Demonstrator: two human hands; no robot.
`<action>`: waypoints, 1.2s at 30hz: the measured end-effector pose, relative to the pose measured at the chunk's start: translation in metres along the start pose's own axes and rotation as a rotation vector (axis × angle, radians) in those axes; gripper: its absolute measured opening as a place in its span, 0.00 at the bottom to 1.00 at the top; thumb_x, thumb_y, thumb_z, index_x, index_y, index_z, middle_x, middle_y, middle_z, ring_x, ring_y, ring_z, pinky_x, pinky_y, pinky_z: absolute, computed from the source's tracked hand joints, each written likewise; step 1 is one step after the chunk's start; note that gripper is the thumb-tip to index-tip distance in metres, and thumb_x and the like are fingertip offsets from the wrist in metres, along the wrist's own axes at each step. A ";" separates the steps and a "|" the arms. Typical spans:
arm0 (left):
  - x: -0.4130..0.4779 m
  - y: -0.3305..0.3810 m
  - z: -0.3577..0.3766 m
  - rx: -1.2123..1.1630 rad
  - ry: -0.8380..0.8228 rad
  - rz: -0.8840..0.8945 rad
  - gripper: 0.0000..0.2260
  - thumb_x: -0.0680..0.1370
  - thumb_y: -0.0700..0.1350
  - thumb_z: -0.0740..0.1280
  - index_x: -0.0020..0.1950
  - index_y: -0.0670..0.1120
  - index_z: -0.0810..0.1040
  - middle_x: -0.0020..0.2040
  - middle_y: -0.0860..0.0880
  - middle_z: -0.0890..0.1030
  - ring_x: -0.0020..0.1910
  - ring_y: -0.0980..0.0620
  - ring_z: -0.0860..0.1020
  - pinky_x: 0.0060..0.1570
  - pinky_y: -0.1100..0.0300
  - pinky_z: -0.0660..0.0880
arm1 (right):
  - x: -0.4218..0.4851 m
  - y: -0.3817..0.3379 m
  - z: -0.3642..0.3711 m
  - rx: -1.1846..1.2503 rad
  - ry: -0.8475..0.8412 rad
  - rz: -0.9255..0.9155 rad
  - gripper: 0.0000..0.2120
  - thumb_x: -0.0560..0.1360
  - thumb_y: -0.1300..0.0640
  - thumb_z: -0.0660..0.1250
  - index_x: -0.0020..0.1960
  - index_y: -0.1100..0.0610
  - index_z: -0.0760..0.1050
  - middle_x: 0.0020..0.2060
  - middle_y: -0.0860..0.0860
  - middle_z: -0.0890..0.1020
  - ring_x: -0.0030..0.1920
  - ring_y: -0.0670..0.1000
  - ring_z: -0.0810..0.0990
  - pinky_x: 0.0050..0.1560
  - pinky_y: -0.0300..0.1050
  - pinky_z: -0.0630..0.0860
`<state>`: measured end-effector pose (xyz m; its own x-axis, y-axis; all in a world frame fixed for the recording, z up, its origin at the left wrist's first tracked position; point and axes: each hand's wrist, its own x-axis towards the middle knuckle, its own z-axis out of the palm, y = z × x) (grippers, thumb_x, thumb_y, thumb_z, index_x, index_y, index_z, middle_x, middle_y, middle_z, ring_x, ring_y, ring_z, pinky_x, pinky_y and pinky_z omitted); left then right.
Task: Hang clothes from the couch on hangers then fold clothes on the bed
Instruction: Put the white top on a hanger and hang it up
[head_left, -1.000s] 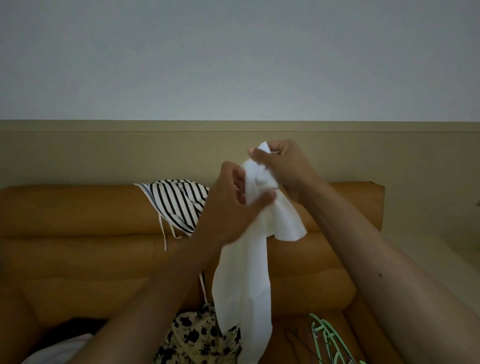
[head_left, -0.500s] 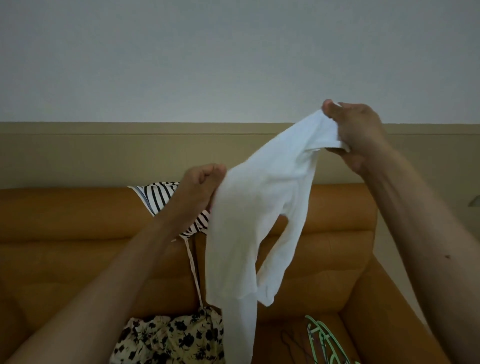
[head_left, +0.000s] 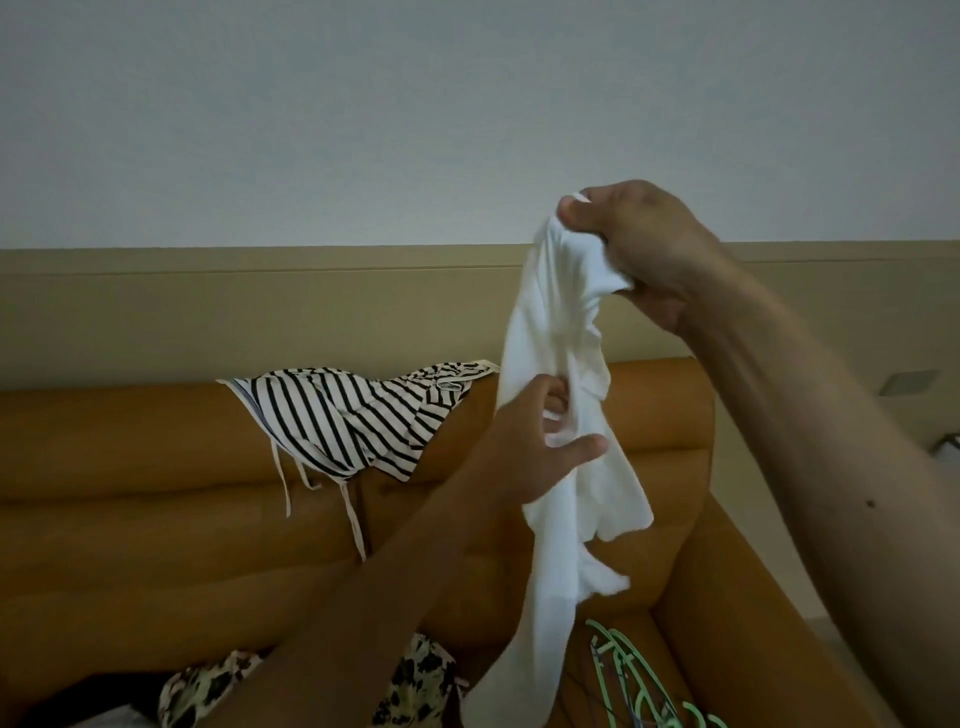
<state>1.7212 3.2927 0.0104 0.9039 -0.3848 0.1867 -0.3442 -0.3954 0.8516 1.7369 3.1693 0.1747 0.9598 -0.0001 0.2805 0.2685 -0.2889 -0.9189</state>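
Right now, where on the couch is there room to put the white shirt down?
The couch back left of the striped top is bare. Low down it is crowded: floral garment in the middle, green hangers on the right. The strip between them is mostly hidden behind the white shirt.

A pale grey-white wall (head_left: 363, 130) fills everything above and behind the right fingers (head_left: 592, 210). Just below their level it meets a beige panelled band (head_left: 208, 312), which has a thin ridge running along near its top. Behind and below the left fingers (head_left: 579, 448) stands an orange-tan leather couch (head_left: 130, 467). Its backrest is padded in long horizontal rolls. Its armrest (head_left: 753, 597) slopes forward below the right fingers. Far off to the right of those fingers, a small grey rectangular plate (head_left: 909, 382) sits on the beige band. The light is dim and even, with soft shadows in the couch's folds.
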 end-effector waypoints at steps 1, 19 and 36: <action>0.005 -0.008 0.009 0.044 0.077 -0.011 0.24 0.75 0.53 0.75 0.67 0.48 0.72 0.61 0.54 0.79 0.56 0.57 0.78 0.50 0.71 0.74 | -0.002 -0.004 0.000 -0.006 -0.004 -0.018 0.05 0.78 0.56 0.66 0.48 0.58 0.72 0.38 0.57 0.68 0.37 0.54 0.67 0.38 0.45 0.65; 0.027 -0.004 -0.107 0.644 0.552 0.320 0.19 0.69 0.28 0.67 0.56 0.44 0.74 0.47 0.50 0.76 0.40 0.50 0.74 0.35 0.52 0.74 | 0.008 0.028 -0.128 -0.071 0.410 0.042 0.10 0.76 0.59 0.70 0.37 0.53 0.73 0.35 0.50 0.75 0.32 0.45 0.77 0.33 0.41 0.75; 0.016 0.037 -0.115 0.306 0.043 0.186 0.12 0.69 0.40 0.71 0.51 0.47 0.76 0.39 0.45 0.81 0.36 0.49 0.76 0.39 0.58 0.73 | -0.009 0.117 0.034 -0.153 -0.445 -0.052 0.05 0.80 0.61 0.68 0.53 0.61 0.81 0.46 0.51 0.84 0.45 0.46 0.82 0.47 0.43 0.78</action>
<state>1.7518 3.3676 0.1013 0.8263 -0.4406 0.3509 -0.5580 -0.5560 0.6160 1.7619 3.1684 0.0554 0.8960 0.4187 0.1480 0.3340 -0.4157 -0.8460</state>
